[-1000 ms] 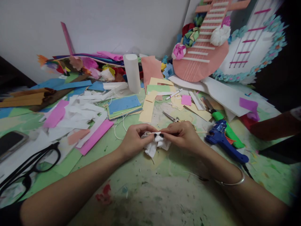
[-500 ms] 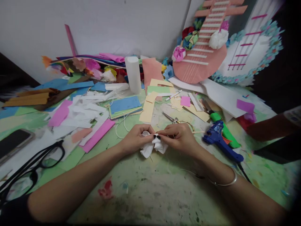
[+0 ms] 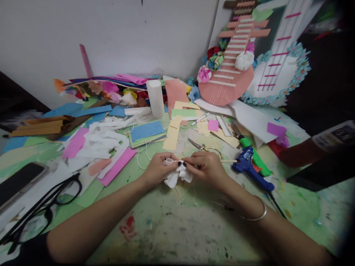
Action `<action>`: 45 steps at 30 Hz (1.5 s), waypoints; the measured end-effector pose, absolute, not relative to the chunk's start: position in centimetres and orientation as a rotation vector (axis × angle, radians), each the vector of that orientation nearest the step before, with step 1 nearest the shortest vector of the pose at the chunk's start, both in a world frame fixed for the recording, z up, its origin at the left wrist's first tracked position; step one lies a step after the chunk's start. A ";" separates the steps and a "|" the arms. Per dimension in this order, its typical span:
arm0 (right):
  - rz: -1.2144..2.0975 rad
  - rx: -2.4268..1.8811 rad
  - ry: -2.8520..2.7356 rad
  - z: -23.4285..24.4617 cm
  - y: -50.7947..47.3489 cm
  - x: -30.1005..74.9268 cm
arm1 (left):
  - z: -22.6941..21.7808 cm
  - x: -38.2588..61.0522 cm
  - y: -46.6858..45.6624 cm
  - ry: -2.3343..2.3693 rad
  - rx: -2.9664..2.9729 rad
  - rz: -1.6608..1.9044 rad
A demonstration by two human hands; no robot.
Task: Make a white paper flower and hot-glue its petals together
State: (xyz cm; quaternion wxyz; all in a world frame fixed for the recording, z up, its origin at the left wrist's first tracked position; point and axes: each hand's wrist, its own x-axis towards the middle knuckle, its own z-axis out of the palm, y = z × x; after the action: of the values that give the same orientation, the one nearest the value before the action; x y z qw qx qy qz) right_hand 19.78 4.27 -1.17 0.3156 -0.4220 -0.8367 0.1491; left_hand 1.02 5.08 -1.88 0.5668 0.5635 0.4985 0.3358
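Observation:
Between my two hands, low over the middle of the table, is a gathered white paper flower with ruffled folds. My left hand pinches it from the left, thumb and fingers closed on the paper. From the other side my right hand pinches the same flower, and the two thumb tips almost meet at its top. The fingers hide part of the folds. Just beyond my right hand lie scissors with gold handles. To the right of that hand rests a blue glue gun with a pale glue stick in its back.
White paper strips, a stack of coloured cards and a white roll lie beyond my hands. Glasses and a phone are at left. A brown bottle stands at right. Paper guitars lean at the back.
The view has turned slightly to the right and up, so things appear shifted left and lower. Both hands keep their hold on the white paper flower, with only small finger movement.

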 end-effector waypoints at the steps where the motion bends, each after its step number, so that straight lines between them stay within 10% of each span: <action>1: 0.345 -1.114 -2.200 -1.2 4.1 19.7 | -1.9 1.0 5.0 1.169 1.283 0.794; 45: -0.476 -1.118 -2.138 -0.6 2.5 18.1 | -2.8 1.8 4.8 0.845 0.764 1.033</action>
State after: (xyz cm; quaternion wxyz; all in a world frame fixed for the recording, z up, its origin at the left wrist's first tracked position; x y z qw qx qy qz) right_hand 18.14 2.48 -0.55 0.3346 -0.4283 -0.8194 -0.1822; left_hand 1.82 4.76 -2.77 0.7186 0.3454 0.3822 0.4671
